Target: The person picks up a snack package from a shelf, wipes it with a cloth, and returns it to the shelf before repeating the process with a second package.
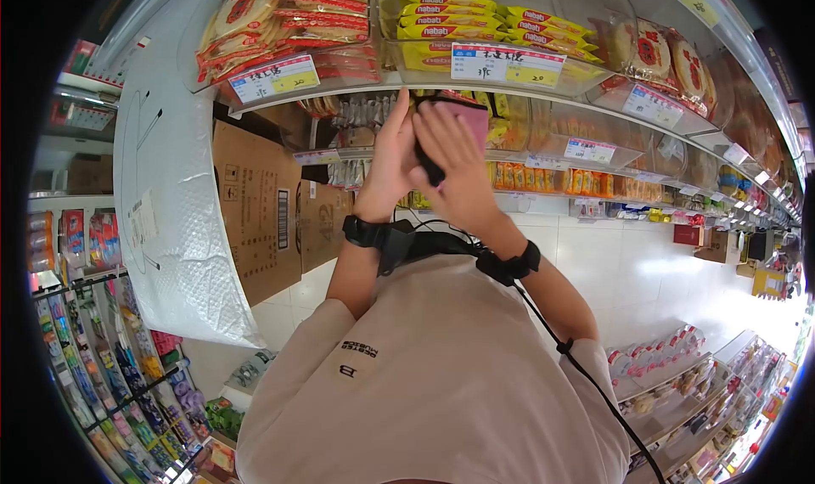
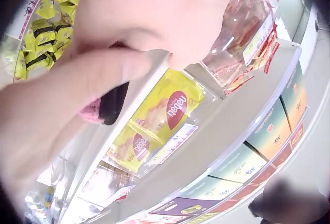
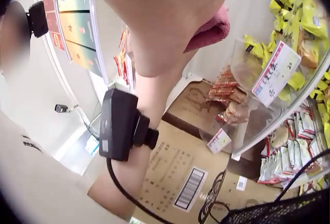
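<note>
A folded pink cloth with black edging lies between the two hands in the head view. My left hand stands at its left side, one digit pointing straight up and the other fingers hidden. Across the cloth's near face my right hand lies with straight fingers, pressing on it. From the left wrist, a bit of pink cloth and its black edge show under a thumb. The right wrist view shows a folded end of the cloth sticking out beside the right hand.
Close ahead, a shelf holds yellow wafer packs and bagged round crackers behind price tags. Lower tiers carry small wrapped snacks. Left of me stand a cardboard box and a white padded sheet.
</note>
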The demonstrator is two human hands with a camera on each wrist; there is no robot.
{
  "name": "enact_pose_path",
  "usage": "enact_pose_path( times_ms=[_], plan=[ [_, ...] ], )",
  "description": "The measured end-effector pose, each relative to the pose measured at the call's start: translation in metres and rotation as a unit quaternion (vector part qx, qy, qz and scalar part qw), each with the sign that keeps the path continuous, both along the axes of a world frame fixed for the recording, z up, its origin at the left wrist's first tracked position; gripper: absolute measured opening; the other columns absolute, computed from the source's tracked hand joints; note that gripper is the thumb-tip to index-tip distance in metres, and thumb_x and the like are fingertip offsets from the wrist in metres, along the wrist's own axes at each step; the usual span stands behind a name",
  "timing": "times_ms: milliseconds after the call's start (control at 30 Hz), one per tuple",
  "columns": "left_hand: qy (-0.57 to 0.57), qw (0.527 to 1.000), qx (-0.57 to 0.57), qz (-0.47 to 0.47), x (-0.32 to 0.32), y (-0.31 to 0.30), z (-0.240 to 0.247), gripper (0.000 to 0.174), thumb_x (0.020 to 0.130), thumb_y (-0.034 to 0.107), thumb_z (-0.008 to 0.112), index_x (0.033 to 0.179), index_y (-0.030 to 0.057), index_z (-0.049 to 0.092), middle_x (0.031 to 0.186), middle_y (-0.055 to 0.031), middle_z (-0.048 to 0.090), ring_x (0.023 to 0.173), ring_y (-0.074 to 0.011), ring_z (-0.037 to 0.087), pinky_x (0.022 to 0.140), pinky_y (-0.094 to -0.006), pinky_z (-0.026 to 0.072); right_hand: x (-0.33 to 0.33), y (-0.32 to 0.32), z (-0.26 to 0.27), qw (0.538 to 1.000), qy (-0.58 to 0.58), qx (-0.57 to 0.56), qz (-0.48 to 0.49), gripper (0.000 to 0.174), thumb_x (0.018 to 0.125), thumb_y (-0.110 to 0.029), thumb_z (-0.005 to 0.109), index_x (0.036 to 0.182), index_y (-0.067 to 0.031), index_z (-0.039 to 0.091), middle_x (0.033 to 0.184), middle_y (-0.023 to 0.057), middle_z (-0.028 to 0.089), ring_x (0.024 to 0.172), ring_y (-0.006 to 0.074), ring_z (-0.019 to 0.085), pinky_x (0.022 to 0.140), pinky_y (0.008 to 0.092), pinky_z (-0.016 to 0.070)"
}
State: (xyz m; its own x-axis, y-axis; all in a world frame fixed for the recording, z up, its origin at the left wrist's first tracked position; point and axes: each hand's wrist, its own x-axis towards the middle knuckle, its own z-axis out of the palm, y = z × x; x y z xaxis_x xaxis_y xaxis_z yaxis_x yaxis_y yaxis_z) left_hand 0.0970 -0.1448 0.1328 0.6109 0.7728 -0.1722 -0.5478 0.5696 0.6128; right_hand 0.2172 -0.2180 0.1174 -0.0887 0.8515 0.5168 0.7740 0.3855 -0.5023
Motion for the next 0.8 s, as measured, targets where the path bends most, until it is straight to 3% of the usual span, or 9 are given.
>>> enact_pose_path(
  times_ms=[33, 200, 267, 400, 567, 800],
  plan=[
    [0.034, 0.999, 0.020, 0.021, 0.002, 0.002, -0.001, 0.052, 0.103, 0.052, 0.045, 0.134, 0.0100, 0.052, 0.134, -0.0045, 0.055, 0.124, -0.0170, 0.053, 0.107, -0.0354, 0.0393, -0.006, -0.004, 0.000, 1.000, -0.002, -0.003, 0.012, 0.065, 0.091, -0.029, 0.060, 0.148, -0.0019, 0.041, 0.155, 0.0179, 0.037, 0.145, 0.0353, 0.031, 0.120, 0.0478, 0.0216],
    [0.023, 0.998, -0.051, -0.020, -0.002, -0.002, -0.012, 0.049, 0.102, 0.043, 0.048, 0.137, 0.0076, 0.048, 0.135, -0.0078, 0.054, 0.129, -0.0196, 0.050, 0.109, -0.0377, 0.0369, 0.016, -0.004, -0.005, 0.996, -0.067, -0.017, 0.058, 0.065, 0.094, -0.034, 0.056, 0.148, -0.0014, 0.040, 0.154, 0.0159, 0.039, 0.144, 0.0325, 0.034, 0.120, 0.0459, 0.0219],
    [0.028, 0.999, -0.035, -0.011, 0.004, -0.007, -0.012, 0.047, 0.103, 0.040, 0.048, 0.137, 0.0076, 0.048, 0.137, -0.0071, 0.054, 0.129, -0.0192, 0.050, 0.109, -0.0377, 0.0374, 0.021, -0.002, -0.004, 0.998, -0.057, -0.008, 0.026, 0.067, 0.093, -0.034, 0.059, 0.147, 0.0002, 0.040, 0.153, 0.0168, 0.040, 0.143, 0.0324, 0.035, 0.119, 0.0457, 0.0229],
    [-0.023, 0.997, -0.053, -0.050, 0.014, -0.013, -0.017, 0.053, 0.104, 0.042, 0.045, 0.144, 0.0055, 0.043, 0.143, -0.0083, 0.050, 0.131, -0.0208, 0.048, 0.111, -0.0388, 0.0357, 0.026, 0.007, -0.009, 0.999, -0.031, 0.012, -0.033, 0.070, 0.092, -0.035, 0.058, 0.148, 0.0029, 0.038, 0.152, 0.0213, 0.039, 0.143, 0.0360, 0.033, 0.119, 0.0472, 0.0216],
    [0.022, 0.992, -0.104, -0.066, 0.008, -0.002, -0.005, 0.070, 0.100, 0.061, 0.040, 0.143, 0.0068, 0.045, 0.139, -0.0102, 0.055, 0.125, -0.0209, 0.055, 0.109, -0.0390, 0.0399, 0.006, 0.002, -0.004, 1.000, -0.026, 0.008, -0.005, 0.069, 0.093, -0.033, 0.056, 0.148, 0.0039, 0.037, 0.153, 0.0219, 0.038, 0.144, 0.0373, 0.032, 0.120, 0.0483, 0.0211],
    [0.024, 0.993, -0.112, -0.030, 0.012, -0.005, -0.003, 0.066, 0.099, 0.058, 0.046, 0.141, 0.0065, 0.048, 0.134, -0.0087, 0.059, 0.122, -0.0180, 0.057, 0.105, -0.0363, 0.0434, 0.007, 0.014, 0.006, 0.999, -0.042, 0.020, -0.026, 0.064, 0.092, -0.033, 0.058, 0.143, 0.0026, 0.044, 0.147, 0.0182, 0.046, 0.140, 0.0344, 0.039, 0.118, 0.0478, 0.0255]
  ],
)
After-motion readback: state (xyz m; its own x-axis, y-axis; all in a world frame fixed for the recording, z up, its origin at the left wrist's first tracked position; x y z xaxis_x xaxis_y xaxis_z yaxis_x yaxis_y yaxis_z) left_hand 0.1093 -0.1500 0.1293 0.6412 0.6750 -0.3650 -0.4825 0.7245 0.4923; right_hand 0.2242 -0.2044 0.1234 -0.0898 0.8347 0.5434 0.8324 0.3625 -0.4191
